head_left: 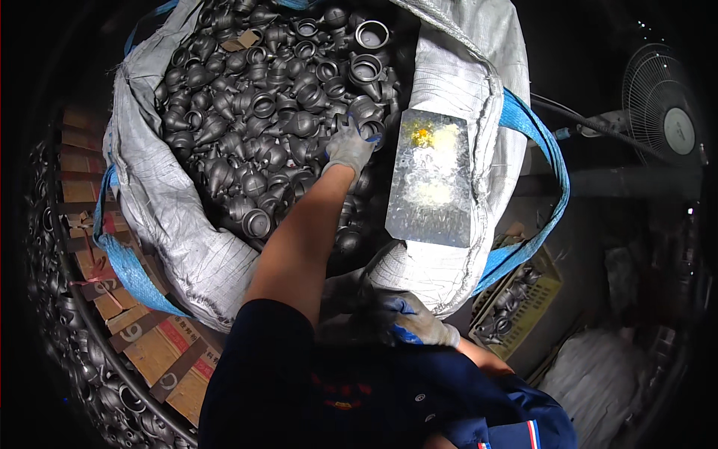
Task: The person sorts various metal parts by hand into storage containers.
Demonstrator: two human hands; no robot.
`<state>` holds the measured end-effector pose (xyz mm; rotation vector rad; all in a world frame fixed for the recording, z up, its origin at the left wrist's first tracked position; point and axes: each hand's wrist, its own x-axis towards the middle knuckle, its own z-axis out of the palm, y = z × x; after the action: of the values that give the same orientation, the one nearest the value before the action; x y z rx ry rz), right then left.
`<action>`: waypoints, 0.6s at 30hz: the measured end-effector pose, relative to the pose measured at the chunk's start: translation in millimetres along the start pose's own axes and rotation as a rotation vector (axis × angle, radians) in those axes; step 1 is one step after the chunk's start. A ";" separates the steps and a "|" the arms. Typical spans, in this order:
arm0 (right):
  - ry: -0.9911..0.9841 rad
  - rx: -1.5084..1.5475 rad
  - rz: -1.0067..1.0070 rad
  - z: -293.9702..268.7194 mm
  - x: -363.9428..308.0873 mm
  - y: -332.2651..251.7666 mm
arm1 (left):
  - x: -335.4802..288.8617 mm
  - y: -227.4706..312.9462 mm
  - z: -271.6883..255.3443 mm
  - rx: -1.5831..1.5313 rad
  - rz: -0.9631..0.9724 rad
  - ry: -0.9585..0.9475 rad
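Note:
My left hand point(349, 147), in a pale work glove with blue fingertips, reaches down into a large white woven bulk bag point(161, 198). Its thumb and fingers are closed around the round collar of a grey metal casting point(369, 129). More dark grey castings point(258, 105), bulbous with round open collars, fill the bag in a loose heap. My right hand point(420, 323), gloved in white and blue, is curled close to my body by the bag's near edge. A dark, blurred shape lies against its fingers, and what it holds is hidden.
A metal sheet point(430, 213) with yellow and white residue lies over the bag's right rim. Blue straps point(550, 165) loop off its sides. A yellow crate point(542, 299) of castings stands lower right; a fan point(662, 112) stands beyond. Cardboard point(161, 352) lines a bin at left.

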<state>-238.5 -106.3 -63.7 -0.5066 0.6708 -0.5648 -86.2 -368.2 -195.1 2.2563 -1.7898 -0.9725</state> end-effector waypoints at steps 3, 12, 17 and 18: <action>-0.064 -0.593 -0.326 -9.6 14.2 8.1 | 26.8 -36.5 45.2 0.014 -0.010 0.156; -0.098 -0.604 -0.437 -4.2 18.1 -4.9 | -20.9 -89.5 -14.3 -1.074 -0.454 -0.224; -0.069 -0.220 -0.046 25.2 18.6 -20.0 | -110.3 -127.9 -70.8 -1.441 -0.161 -0.251; -0.058 -0.275 -0.117 24.3 20.7 -16.3 | -128.2 -132.4 -78.8 -1.482 -0.071 -0.259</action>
<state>-213.3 -125.2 -46.5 -0.8208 0.6699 -0.5680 53.6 -235.8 -139.5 1.2031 -0.4837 -1.7688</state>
